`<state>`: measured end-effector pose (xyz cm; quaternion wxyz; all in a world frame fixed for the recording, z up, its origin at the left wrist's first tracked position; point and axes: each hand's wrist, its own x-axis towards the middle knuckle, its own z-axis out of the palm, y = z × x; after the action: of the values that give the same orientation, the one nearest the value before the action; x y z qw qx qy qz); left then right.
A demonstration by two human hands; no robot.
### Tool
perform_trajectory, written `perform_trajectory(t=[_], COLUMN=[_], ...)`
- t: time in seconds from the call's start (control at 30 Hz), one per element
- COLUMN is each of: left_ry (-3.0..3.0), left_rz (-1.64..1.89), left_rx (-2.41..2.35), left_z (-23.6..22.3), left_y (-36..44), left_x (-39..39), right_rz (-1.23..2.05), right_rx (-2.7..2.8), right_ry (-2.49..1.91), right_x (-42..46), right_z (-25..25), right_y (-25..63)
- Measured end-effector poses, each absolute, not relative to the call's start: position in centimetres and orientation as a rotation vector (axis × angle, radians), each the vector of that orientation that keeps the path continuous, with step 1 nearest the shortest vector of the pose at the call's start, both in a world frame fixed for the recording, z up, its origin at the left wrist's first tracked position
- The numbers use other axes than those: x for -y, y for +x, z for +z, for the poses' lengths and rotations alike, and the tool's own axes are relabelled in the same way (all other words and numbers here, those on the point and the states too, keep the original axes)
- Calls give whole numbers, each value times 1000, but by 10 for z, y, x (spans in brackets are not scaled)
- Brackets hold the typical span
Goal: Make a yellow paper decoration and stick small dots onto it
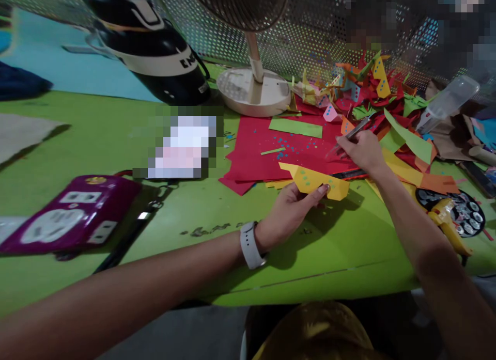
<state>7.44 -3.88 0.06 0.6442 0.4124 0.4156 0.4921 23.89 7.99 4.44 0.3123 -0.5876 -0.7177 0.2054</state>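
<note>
My left hand [296,210], with a white watch band at the wrist, grips a cut piece of yellow paper [310,182] between thumb and fingers. Green dots run along the paper's face. To the right, my right hand [364,151] is closed around slim metal tweezers [358,128], their blurred tips pointing down-left over a red paper sheet [248,153]. Small blue bits are scattered on the sheet, beside a light-green paper strip [296,127]. A dark, slim tool [349,173] lies just beyond the yellow piece.
Colourful paper cutouts [360,86] are heaped at the back right, near a clear bottle [449,102]. A white fan base [253,91] and black flask [155,55] stand behind. Left are a phone [182,148] and purple power strip [77,213]. A yellow tool [449,220] lies right.
</note>
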Motion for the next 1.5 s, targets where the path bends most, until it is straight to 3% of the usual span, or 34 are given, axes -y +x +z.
perform_trajectory(t=[0.1,0.23,1.5], left_ry=[938,920,934], left_rz=[1120,1116,1115], left_rx=[-955,-958,-918], left_z=[1,0,-2], left_y=[74,74,73], left_x=[39,40,39], right_rz=[830,960,1018], right_rx=[1628,1483,1349], right_ry=[-1442,-1384,-1256], right_x=[-89,-95,-105], right_z=[34,19,-6], right_y=[240,236,230])
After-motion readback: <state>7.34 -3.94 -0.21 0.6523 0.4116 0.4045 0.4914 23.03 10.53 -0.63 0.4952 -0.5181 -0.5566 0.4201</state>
